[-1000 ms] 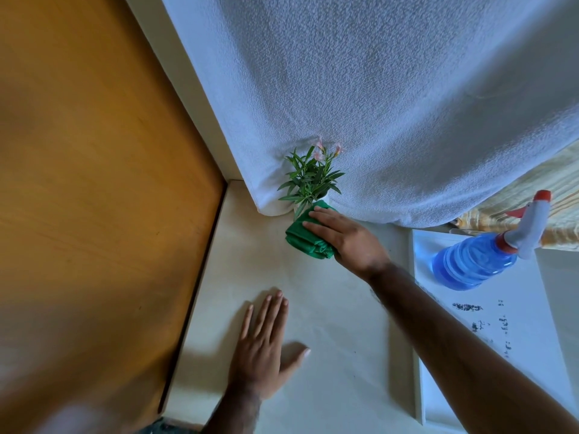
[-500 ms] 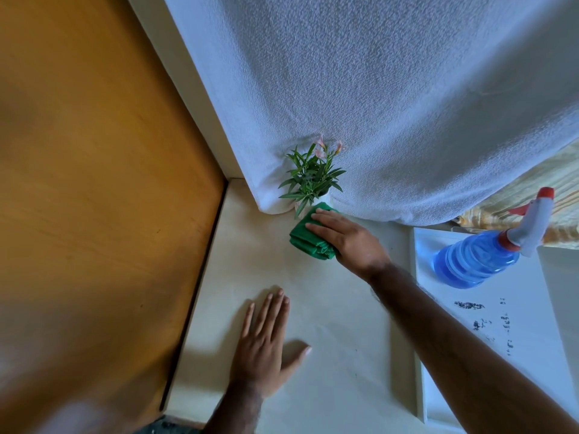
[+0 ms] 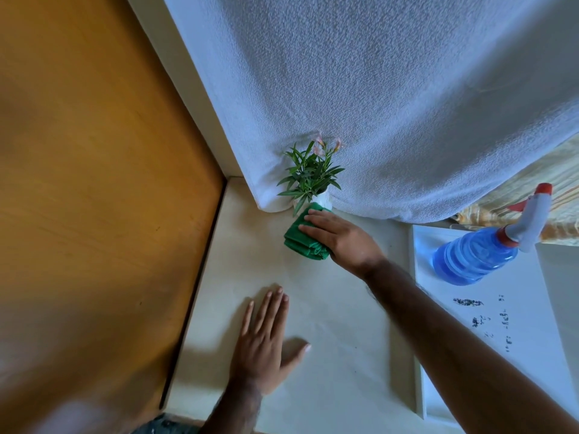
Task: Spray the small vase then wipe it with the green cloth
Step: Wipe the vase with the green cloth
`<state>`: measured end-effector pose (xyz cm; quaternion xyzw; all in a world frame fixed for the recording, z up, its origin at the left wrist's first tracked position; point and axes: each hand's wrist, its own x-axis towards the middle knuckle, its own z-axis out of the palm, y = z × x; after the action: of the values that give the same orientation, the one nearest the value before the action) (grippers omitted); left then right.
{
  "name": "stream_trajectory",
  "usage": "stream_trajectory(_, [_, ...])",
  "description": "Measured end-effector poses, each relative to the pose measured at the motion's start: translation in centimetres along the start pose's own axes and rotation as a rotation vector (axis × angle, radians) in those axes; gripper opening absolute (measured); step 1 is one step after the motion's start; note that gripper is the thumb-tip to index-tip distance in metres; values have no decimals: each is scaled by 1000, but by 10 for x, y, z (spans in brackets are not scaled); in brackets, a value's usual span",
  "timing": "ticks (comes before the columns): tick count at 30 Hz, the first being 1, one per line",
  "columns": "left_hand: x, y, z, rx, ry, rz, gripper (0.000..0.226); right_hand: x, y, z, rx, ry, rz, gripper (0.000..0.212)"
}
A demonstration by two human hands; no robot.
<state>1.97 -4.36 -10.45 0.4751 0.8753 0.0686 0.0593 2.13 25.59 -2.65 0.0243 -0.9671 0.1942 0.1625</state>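
Observation:
A small white vase (image 3: 323,199) with green leaves and pink flowers stands at the back of the cream tabletop (image 3: 344,339), against a hanging white cloth. My right hand (image 3: 340,236) presses a folded green cloth (image 3: 302,238) against the vase's front side, so most of the vase is hidden. My left hand (image 3: 266,343) lies flat and open on the tabletop, nearer to me and apart from the vase. A blue spray bottle (image 3: 479,255) with a white and red trigger head lies on its side at the right.
The white textured cloth (image 3: 391,104) hangs behind the vase. A brown wooden panel (image 3: 94,183) borders the table on the left. The spray bottle rests on a white tray or board (image 3: 507,333) with dark specks at the right.
My right hand has slid the green cloth slightly up along the vase. My left hand and the spray bottle have stayed where they were.

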Motion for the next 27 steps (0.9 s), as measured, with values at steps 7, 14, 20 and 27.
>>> stream_trajectory(7, [1,-2,0,11,-5,6,103,-27,3,10,24,-158,140,73])
stream_trajectory(14, [0,-2,-2,-4,11,19,102,-58,-22,-26,40,-28,132,65])
stream_trajectory(20, [0,-5,-4,-31,-9,21,101,-144,-47,-69,24,40,316,63])
stream_trajectory(27, [2,-3,-6,1,-49,22,99,-243,-50,-97,-191,132,634,68])
